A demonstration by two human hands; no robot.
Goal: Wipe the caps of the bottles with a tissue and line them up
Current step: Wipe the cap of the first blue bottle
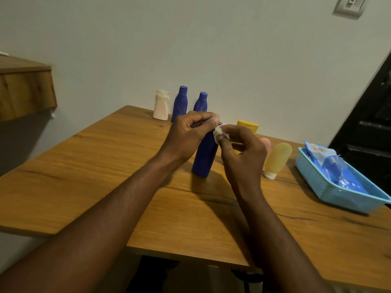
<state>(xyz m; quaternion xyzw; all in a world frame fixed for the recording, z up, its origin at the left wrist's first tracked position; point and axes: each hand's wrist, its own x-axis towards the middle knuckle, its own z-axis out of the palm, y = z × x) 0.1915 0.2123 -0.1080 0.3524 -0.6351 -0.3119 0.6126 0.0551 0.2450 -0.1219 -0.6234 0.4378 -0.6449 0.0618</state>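
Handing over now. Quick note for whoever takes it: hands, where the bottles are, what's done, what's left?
Left hand grips the top of the near blue bottle, which stands mid-table. Right hand pinches the tissue at its cap.
In a row by the wall: white bottle, taller blue bottle, shorter blue bottle; presumably wiped.
Left: finish this cap and add the bottle to the row, then the yellow bottle, pink tube and yellow tube.

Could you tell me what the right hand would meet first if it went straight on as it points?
Probably the top of the near blue bottle, which the right hand's tissue seems to touch; the left hand grips there too. Depth is unclear.
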